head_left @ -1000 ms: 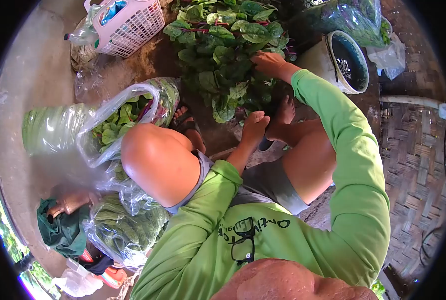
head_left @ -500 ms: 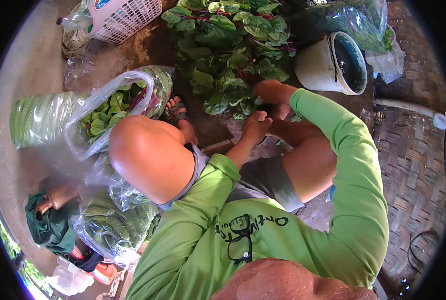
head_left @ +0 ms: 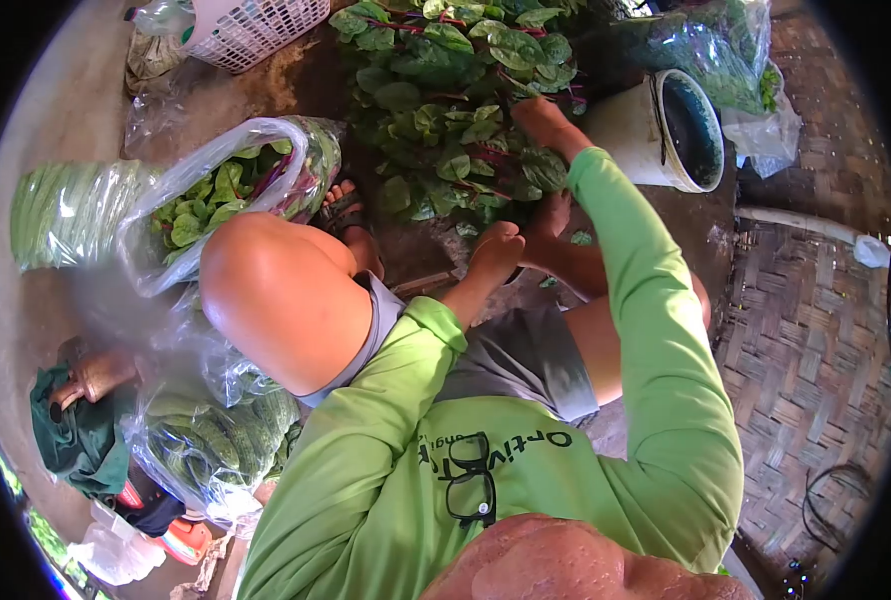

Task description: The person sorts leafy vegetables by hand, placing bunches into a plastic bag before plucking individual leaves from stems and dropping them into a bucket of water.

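Entry, head view, as I read it from my station:

- Pile of leafy greens [head_left: 436, 110]: red-stemmed, loose on the ground in front of the crouched knees, between the white bucket [head_left: 634, 135] and the open plastic bag of greens [head_left: 228, 190].
- Right hand [head_left: 540, 120]: stretched out, palm down on the far side of the pile, touching the leaves. The fingertips are hidden among them, so I cannot tell whether they have closed on a stem.
- Left hand [head_left: 497, 248]: low, just beside a bare foot [head_left: 552, 214] at the near edge of the pile. Its fingers are curled into a fist. I cannot see whether anything is inside.
- Also present: sealed bag of long green pods [head_left: 66, 215] at the left, a second bag of pods [head_left: 221, 440] by the knee, a pink basket [head_left: 256, 25] at the top, a woven mat [head_left: 816, 330] at the right.

Step in hand, by my judgement: picking stems out of the pile, with the right hand at the reach. The next move would call for a firm pinch low on the stems, not on the leaves, which look easy to tear. The pull should come toward the left hand, clear of the bucket's rim.
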### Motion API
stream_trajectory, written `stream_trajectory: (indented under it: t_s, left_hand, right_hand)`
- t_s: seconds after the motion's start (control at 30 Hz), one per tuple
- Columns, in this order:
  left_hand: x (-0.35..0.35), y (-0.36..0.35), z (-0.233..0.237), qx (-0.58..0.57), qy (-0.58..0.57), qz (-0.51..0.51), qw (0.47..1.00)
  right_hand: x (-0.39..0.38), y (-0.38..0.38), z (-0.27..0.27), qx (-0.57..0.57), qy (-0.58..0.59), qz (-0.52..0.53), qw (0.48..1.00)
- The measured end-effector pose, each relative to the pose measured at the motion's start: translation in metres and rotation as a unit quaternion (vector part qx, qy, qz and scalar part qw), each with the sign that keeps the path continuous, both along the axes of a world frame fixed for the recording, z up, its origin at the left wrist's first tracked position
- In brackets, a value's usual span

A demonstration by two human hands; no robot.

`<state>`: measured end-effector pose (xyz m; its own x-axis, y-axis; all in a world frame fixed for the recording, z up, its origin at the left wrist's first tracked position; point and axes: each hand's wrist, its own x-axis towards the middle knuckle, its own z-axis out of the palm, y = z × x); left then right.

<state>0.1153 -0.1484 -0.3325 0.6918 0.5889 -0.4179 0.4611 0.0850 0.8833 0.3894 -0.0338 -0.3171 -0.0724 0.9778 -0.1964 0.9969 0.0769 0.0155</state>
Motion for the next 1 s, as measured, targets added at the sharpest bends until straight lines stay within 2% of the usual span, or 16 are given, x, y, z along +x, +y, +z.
stream_trajectory:
  t_s: [0.07, 0.13, 0.17, 0.2, 0.23, 0.27, 0.37, 0.43, 0.53, 0.63, 0.77, 0.9, 0.97, 1.0]
  left_hand:
    - [-0.011, -0.003, 0.007, 0.063, -0.044, 0.083, 0.994]
    - [-0.017, 0.003, 0.014, 0.001, -0.01, 0.131, 0.991]
    - [-0.018, 0.008, 0.018, -0.03, 0.004, 0.156, 0.987]
    - [-0.017, 0.009, 0.007, -0.052, -0.012, 0.186, 0.981]
    - [-0.015, 0.008, -0.014, -0.074, -0.03, 0.215, 0.973]
    - [-0.013, 0.009, -0.026, -0.097, -0.048, 0.243, 0.964]
    - [-0.015, 0.021, -0.019, -0.114, -0.06, 0.285, 0.95]
    - [-0.015, 0.024, -0.021, -0.086, -0.062, 0.319, 0.942]
    - [-0.017, 0.031, -0.011, -0.083, -0.092, 0.366, 0.922]
    - [-0.018, 0.032, -0.009, -0.051, -0.105, 0.397, 0.91]
    - [-0.027, 0.034, 0.004, -0.038, -0.102, 0.438, 0.893]
    - [-0.041, 0.039, 0.006, -0.026, -0.09, 0.459, 0.883]
    - [-0.044, 0.041, 0.003, -0.007, -0.07, 0.463, 0.883]
    - [-0.046, 0.041, 0.008, -0.033, -0.078, 0.452, 0.888]
  right_hand:
    - [-0.003, -0.001, -0.022, -0.02, -0.029, 0.057, 0.998]
    - [-0.019, -0.005, -0.02, -0.064, -0.031, 0.079, 0.994]
    - [-0.024, -0.009, -0.017, -0.114, 0.132, -0.08, 0.981]
    - [-0.042, -0.015, 0.007, -0.158, 0.286, -0.234, 0.916]
    - [-0.056, -0.023, 0.024, -0.194, 0.424, -0.376, 0.801]
    - [-0.062, -0.029, 0.029, -0.216, 0.433, -0.366, 0.795]
    - [-0.073, -0.045, 0.034, -0.262, 0.458, -0.344, 0.777]
    - [-0.083, -0.051, 0.033, -0.273, 0.469, -0.334, 0.771]
    - [-0.099, -0.057, 0.04, -0.28, 0.502, -0.376, 0.727]
    - [-0.11, -0.069, 0.019, -0.233, 0.579, -0.456, 0.635]
    - [-0.134, -0.096, -0.002, -0.187, 0.714, -0.491, 0.462]
    - [-0.158, -0.123, -0.017, -0.096, 0.767, -0.52, 0.365]
    - [-0.164, -0.13, -0.016, -0.065, 0.779, -0.509, 0.36]
    - [-0.166, -0.132, -0.013, -0.049, 0.785, -0.504, 0.358]
